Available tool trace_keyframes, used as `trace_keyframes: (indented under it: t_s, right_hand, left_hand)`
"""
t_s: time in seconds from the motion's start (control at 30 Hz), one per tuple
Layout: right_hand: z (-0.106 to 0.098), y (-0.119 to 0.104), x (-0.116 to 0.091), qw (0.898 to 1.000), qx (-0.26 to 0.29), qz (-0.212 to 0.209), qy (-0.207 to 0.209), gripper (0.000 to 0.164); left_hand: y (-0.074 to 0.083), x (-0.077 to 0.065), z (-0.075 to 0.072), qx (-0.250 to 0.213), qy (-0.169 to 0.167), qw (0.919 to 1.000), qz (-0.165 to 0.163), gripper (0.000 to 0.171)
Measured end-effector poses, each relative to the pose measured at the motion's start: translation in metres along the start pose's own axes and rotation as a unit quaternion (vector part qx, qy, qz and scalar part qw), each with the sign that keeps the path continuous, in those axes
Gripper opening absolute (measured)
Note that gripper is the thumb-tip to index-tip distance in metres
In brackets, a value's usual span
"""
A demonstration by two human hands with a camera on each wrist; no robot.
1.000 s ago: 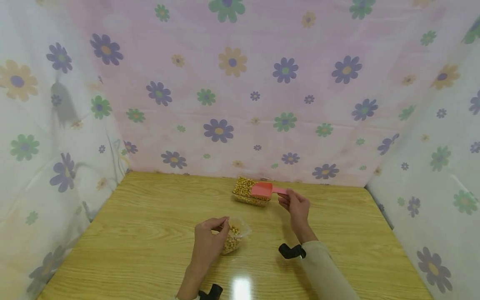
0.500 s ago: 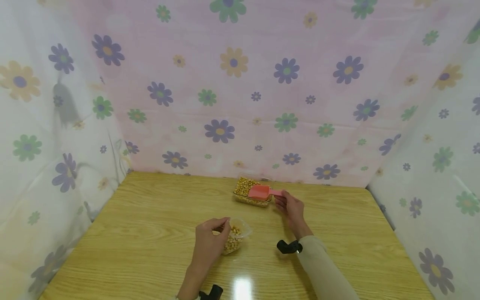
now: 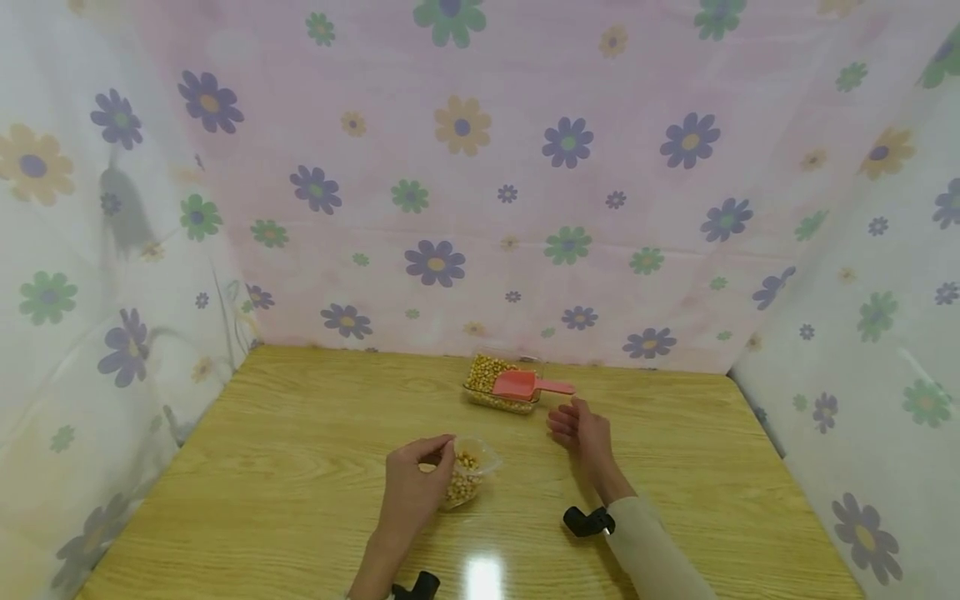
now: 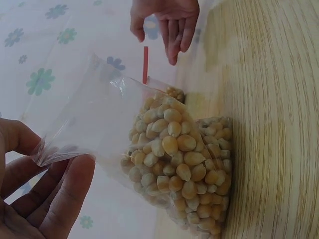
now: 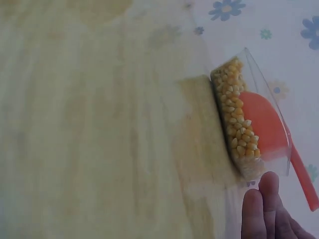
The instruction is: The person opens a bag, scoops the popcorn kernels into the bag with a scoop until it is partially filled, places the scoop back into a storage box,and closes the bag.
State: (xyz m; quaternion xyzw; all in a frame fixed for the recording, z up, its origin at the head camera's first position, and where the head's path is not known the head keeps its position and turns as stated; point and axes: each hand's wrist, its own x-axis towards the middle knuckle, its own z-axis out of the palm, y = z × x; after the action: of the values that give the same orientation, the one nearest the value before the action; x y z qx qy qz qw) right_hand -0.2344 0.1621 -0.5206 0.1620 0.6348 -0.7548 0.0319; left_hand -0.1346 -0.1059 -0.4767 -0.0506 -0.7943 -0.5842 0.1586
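Note:
My left hand (image 3: 420, 483) pinches the rim of a clear plastic bag (image 4: 94, 104) between thumb and fingers. Corn kernels (image 4: 174, 164) fill the bag's lower part, and it stands on the table. Farther back sits a clear rectangular container (image 3: 502, 406) of corn kernels (image 5: 232, 109). A red scoop (image 3: 517, 383) lies in it on the kernels, its handle jutting out over the right side. Just below that handle, my right hand (image 3: 587, 437) is apart from it, fingers loosely extended and holding nothing.
The wood-grain table (image 3: 300, 467) runs back to a flowered cloth backdrop (image 3: 510, 167). Similar flowered cloth hangs at the left and right sides. A black wrist camera (image 3: 588, 522) sits on the right wrist, and another (image 3: 417, 586) on the left.
My right hand has let go of the scoop handle and drawn slightly down from it. The scoop has settled in the container, a little left of before. My left hand keeps its pinch on the bag.

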Motion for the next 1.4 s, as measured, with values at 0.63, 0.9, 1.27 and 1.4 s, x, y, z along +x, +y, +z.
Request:
trace_keyframes:
  t_s: [0.63, 0.9, 1.27, 1.4]
  right_hand:
    - [0.011, 0.019, -0.058, 0.950, -0.139, -0.129, -0.246, 0.044]
    - [0.024, 0.031, -0.071, 0.928, -0.116, -0.181, -0.306, 0.041]
    - [0.040, 0.032, -0.081, 0.902, -0.137, -0.328, -0.245, 0.024]
    - [0.043, 0.029, -0.079, 0.898, -0.147, -0.351, -0.218, 0.018]
  left_hand:
    - [-0.008, -0.001, -0.011, 0.004, -0.045, 0.9980, 0.045, 0.024]
    - [-0.016, 0.003, -0.020, 0.007, -0.104, 0.9891, 0.104, 0.023]
    - [-0.025, 0.004, -0.020, -0.010, -0.119, 0.9863, 0.114, 0.019]
    - [-0.025, 0.007, -0.020, 0.005, -0.106, 0.9845, 0.140, 0.016]
